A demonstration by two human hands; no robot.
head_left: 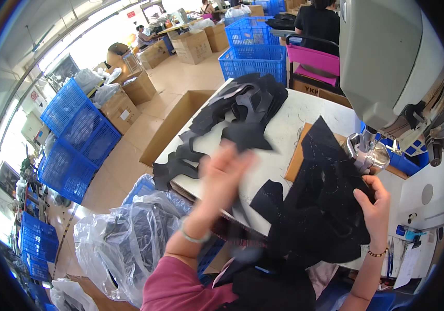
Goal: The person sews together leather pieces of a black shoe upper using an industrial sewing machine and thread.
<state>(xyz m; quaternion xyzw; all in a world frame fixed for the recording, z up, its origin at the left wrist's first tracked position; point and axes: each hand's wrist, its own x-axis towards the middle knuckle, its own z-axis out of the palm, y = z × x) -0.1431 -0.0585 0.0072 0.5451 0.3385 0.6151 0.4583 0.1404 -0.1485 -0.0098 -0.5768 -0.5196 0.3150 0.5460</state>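
My right hand [376, 205] pinches the right edge of a large black fabric piece [315, 207], thumb on top, beside the metal head of a machine [368, 153]. The piece has curved cut-outs and pale marks and drapes over the table's near edge. My left hand [227, 168] is smeared by motion above the white table [263, 168]. At its fingertips is a blurred small black cut piece [245, 136], which moves with the hand. Beyond it lies a loose pile of black cut pieces [255, 98], some curved ones trailing to the left edge.
A blue crate under clear plastic bags [128, 243] stands left of the table. Stacked blue crates [79, 140] and cardboard boxes [191, 46] line the floor. A person [318, 23] sits ahead by a pink chair [313, 62]. The bulky machine housing [383, 57] overhangs the right side.
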